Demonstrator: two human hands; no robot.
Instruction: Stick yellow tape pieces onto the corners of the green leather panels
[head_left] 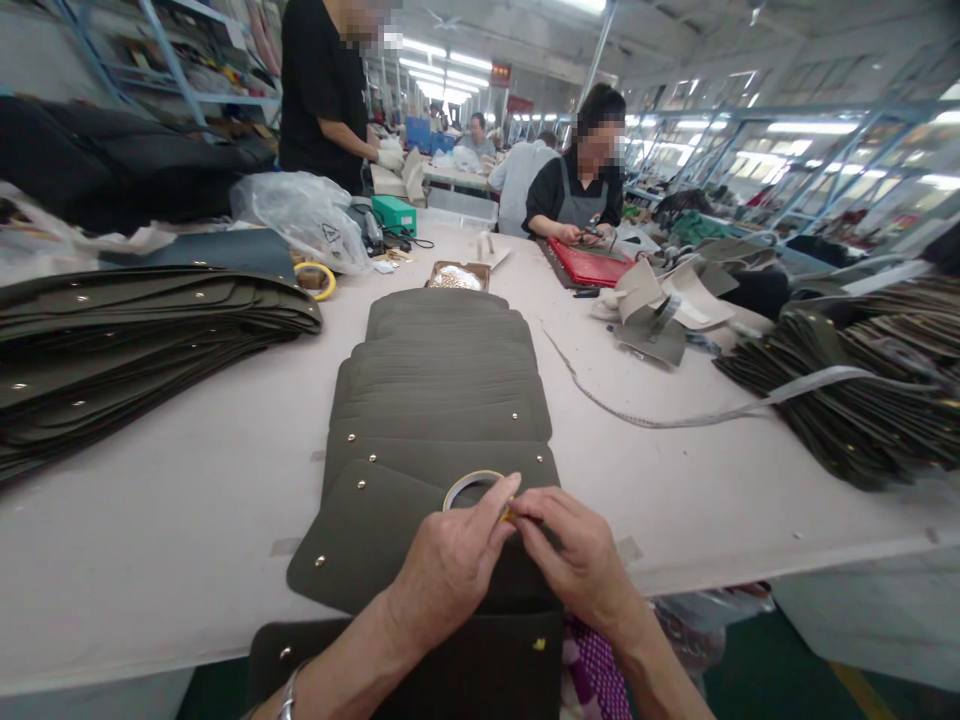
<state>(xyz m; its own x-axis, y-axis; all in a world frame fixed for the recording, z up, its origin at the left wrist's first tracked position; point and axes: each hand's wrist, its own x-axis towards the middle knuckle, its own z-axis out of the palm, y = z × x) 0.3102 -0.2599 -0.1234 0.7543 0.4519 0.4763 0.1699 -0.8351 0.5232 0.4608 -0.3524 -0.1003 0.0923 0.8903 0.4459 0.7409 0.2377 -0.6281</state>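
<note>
Cardboard box — probably studs, tape between fingers

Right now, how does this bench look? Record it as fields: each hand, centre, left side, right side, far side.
Left hand: grips ring-shaped roll
Right hand: pinches at the roll's edge
Centre: overlapping dark panels, metal studs
Left side: stacked pieces, yellow ring
Right side: fanned pile
Far side: person with red item

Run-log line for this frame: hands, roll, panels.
left hand: holding tape roll | right hand: at roll's edge, grip unclear | dark panels: overlapping, on table
</note>
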